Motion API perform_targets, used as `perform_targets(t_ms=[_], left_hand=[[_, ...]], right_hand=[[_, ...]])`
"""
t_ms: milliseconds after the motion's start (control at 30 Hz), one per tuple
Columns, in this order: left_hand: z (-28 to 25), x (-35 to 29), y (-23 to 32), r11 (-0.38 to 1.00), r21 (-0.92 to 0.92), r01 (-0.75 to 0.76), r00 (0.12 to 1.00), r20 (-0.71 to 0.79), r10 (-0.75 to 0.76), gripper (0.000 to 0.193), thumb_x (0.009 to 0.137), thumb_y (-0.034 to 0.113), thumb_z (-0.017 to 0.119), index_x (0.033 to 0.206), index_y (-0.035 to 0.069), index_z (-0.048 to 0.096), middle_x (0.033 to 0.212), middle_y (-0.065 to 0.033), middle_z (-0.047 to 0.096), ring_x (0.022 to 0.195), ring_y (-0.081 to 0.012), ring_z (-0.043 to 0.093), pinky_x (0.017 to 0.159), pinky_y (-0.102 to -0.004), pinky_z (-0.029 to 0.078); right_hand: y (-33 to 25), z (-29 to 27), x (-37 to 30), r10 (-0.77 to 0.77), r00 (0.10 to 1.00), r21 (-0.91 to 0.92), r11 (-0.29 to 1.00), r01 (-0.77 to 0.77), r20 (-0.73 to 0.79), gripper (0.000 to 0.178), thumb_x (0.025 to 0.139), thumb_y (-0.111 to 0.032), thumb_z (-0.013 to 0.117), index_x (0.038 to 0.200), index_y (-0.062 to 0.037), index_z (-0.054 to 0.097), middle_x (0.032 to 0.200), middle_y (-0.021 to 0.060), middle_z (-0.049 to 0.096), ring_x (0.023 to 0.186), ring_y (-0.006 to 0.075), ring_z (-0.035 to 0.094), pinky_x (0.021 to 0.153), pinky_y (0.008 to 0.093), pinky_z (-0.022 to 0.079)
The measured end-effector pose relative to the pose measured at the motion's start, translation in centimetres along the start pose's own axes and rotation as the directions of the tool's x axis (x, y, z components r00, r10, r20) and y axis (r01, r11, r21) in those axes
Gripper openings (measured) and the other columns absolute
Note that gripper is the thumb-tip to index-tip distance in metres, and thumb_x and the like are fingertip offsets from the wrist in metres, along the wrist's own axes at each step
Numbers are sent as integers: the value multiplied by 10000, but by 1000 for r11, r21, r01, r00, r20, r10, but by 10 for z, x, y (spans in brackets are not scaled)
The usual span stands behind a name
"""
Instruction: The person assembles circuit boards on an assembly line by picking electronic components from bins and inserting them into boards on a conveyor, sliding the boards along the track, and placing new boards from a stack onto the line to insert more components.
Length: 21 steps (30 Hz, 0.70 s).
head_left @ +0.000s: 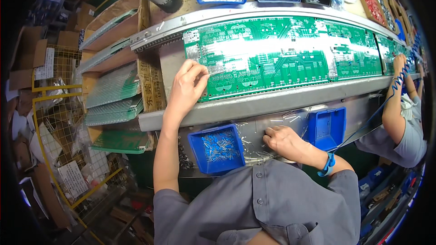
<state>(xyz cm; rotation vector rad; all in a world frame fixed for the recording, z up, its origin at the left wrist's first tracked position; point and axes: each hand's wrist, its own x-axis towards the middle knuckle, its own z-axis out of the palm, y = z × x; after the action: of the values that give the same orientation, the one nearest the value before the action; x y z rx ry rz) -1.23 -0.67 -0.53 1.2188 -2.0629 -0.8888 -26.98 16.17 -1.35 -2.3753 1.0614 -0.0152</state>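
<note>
Green circuit board point(272, 52) under left hand's point(186, 88) fingertips.

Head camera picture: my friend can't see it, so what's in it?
A person's left hand presses on the near edge of a long green circuit board lying on a metal conveyor rail. Their right hand picks at loose wire parts on a shelf between a blue bin of small blue parts and another blue bin. A co-worker's arm reaches the line at right.

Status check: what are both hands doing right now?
Left hand fingers on green circuit board. Right hand on loose metal pins beside blue bin. Nothing blocking.
</note>
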Motion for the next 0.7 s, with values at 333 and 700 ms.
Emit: perform_targets(t_ms=[333, 700], left_hand=[[-7, -1, 0, 996, 65, 57, 996, -78, -52, 104, 759, -35, 676, 843, -30, 613, 831, -76, 574, 659, -141, 554, 595, -259, 451], [5, 1, -1, 988, 141, -56, 996, -61, 65, 74, 779, -15, 652, 848, -2, 628, 842, -110, 572, 694, -269, 616, 624, -356, 492]], right_hand=[[0, -6, 7, -14, 999, 26, 1000, 15, -53, 87, 712, -93, 581, 768, -39, 543, 757, 111, 580, 757, 271, 612, 672, 356, 495], [-7, -3, -1, 119, 976, 186, 979, -85, -181, 191, 677, -27, 579, 866, -5, 561, 808, 120, 562, 791, 291, 593, 672, 378, 501]])
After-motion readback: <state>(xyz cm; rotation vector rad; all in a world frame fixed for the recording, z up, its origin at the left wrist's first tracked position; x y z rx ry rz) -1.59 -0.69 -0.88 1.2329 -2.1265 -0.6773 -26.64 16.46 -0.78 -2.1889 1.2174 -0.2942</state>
